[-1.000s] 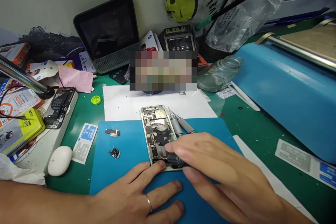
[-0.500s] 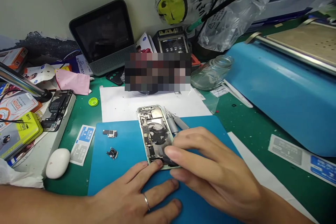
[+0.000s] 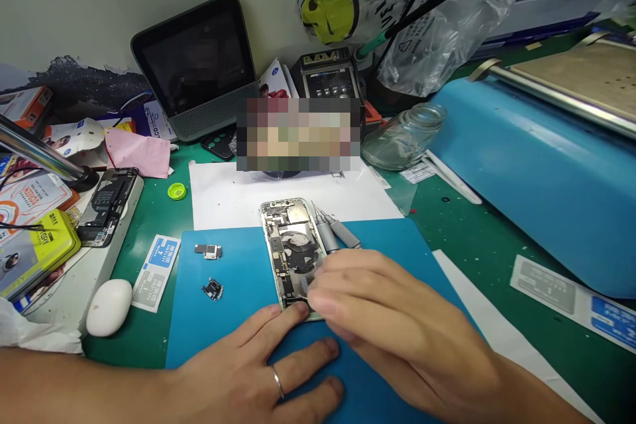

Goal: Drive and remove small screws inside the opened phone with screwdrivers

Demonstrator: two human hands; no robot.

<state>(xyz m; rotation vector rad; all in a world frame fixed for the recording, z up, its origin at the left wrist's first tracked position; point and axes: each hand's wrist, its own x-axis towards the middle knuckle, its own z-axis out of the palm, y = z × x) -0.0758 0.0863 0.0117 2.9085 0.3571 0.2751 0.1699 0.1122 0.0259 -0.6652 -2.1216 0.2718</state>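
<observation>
Left hand (image 3: 263, 364): grip open, fingers spread over blue mat (image 3: 233, 324), one fingertip on lower end of opened phone (image 3: 293, 252), nothing grasped. Right hand (image 3: 402, 324): fingers curled close together over phone's lower right; whether grip holds anything, cannot tell. Phone lies face-up on mat, insides bare. Left of it, metal-plated part (image 3: 212, 252) and small dark part (image 3: 212, 289). Grey-handled tools (image 3: 342, 230) beside phone's right edge. Beyond mat, white paper (image 3: 228, 192) on green bench (image 3: 149, 199). Farther, glass jar (image 3: 402, 139) on its side, dark-screened display (image 3: 196, 56) by wall.
</observation>
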